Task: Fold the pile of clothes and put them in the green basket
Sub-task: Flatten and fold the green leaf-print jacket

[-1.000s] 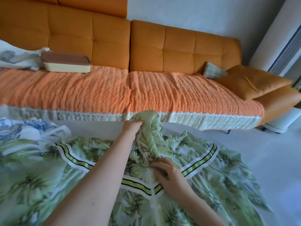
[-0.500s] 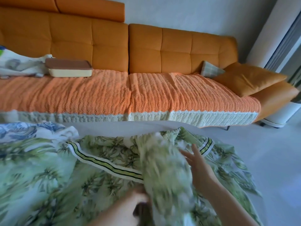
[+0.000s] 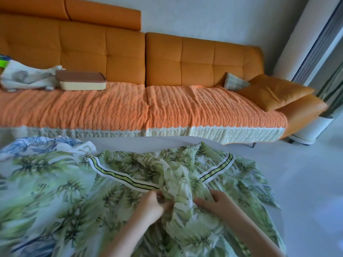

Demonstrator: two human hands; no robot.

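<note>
A thin green leaf-print garment [image 3: 130, 164] with striped yellow-and-black bands lies spread over a white table [image 3: 118, 141] in front of me. A folded-over flap of it runs down the middle. My left hand [image 3: 152, 204] pinches the flap's near end, just below the striped band. My right hand [image 3: 217, 201] lies on the flap's right side, fingers pressing the cloth. More leaf-print cloth [image 3: 37, 191] and a blue-print piece [image 3: 33, 145] lie at the left. A sliver of bright green [image 3: 2, 61] shows at the far left edge; I cannot tell what it is.
An orange sofa [image 3: 185, 58] with a knitted orange cover stands behind the table. On it sit a cream box with a brown lid [image 3: 81, 82], a pale printed cloth [image 3: 26, 78] and two cushions [image 3: 272, 93]. Grey floor [image 3: 306, 182] is at the right.
My left hand has pulled the far part of the garment toward me, laying a flap down the middle. My right hand moved from the band to the flap's right side.
</note>
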